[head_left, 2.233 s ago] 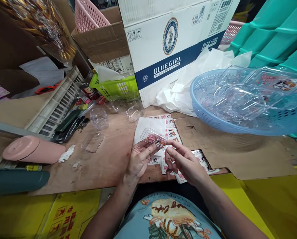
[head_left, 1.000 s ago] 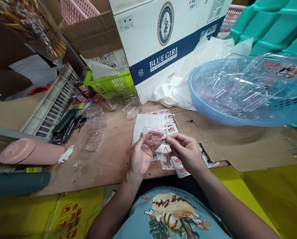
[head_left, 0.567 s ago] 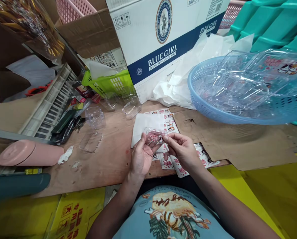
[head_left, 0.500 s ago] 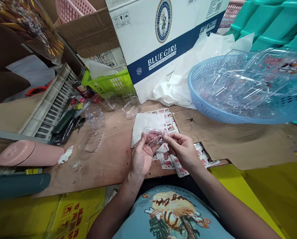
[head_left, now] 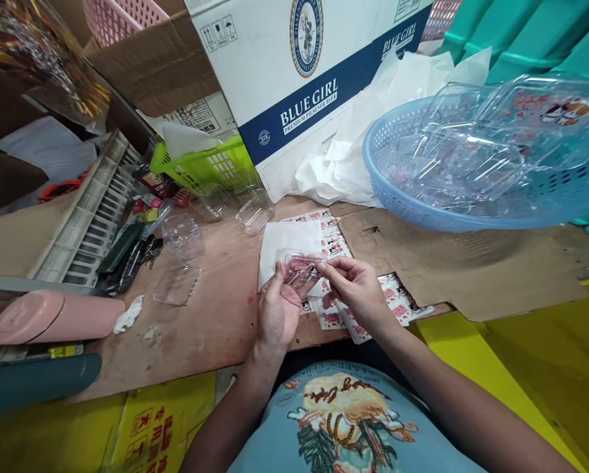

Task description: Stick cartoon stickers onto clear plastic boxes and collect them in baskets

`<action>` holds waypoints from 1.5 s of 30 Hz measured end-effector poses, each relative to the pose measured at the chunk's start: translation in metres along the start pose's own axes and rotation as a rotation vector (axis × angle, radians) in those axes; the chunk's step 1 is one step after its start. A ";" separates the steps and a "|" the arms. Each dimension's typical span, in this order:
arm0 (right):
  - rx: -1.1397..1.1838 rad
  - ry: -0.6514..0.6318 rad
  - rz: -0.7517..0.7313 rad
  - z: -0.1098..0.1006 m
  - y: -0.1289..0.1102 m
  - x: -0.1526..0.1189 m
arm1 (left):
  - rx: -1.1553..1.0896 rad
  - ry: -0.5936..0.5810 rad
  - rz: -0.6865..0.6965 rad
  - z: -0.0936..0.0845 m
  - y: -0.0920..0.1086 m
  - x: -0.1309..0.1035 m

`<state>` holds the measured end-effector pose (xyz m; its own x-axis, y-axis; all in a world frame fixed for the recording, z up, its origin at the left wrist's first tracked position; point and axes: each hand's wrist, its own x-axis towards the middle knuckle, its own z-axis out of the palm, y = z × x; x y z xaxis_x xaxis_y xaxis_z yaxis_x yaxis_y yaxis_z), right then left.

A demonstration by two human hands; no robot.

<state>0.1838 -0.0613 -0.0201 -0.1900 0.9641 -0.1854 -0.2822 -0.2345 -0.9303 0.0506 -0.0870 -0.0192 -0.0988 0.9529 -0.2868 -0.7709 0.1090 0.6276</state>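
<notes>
My left hand (head_left: 279, 309) holds a small clear plastic box (head_left: 287, 257) from below, thumb along its left side. A pink printed sticker (head_left: 302, 265) with a cat picture lies on the box's face. My right hand (head_left: 356, 289) pinches the sticker's right end between thumb and forefinger, against the box. Whether those fingers also grip the plastic rim is hidden. Beneath both hands lie sheets of printed stickers (head_left: 396, 299) and a white backing sheet (head_left: 289, 238), partly covered by the hands.
A blue basket (head_left: 423, 217) heaped with clear boxes stands at right on cardboard (head_left: 462, 276). Loose clear boxes (head_left: 179, 282) lie left of my hands. A pink bottle (head_left: 58, 316) rests farther left. Behind are a green basket (head_left: 200, 164) and a large carton (head_left: 259, 79).
The view has shifted slightly, so the background sits a little higher and farther left. Both hands keep nearly the same hold on the box and sticker.
</notes>
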 end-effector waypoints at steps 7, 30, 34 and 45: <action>-0.040 0.057 -0.056 0.001 0.007 0.002 | 0.041 0.024 0.096 0.003 -0.004 -0.002; -0.053 0.058 -0.084 0.006 0.009 0.001 | 0.149 0.047 0.145 0.007 -0.005 -0.002; -0.029 0.040 -0.080 0.007 0.008 0.000 | 0.142 0.046 0.159 0.007 -0.004 -0.001; -0.293 0.053 -0.186 0.007 0.005 -0.004 | 0.139 0.080 0.094 -0.001 -0.004 0.001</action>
<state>0.1763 -0.0672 -0.0214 -0.1092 0.9939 -0.0134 -0.0239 -0.0161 -0.9996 0.0532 -0.0873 -0.0231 -0.2208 0.9357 -0.2752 -0.6620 0.0635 0.7468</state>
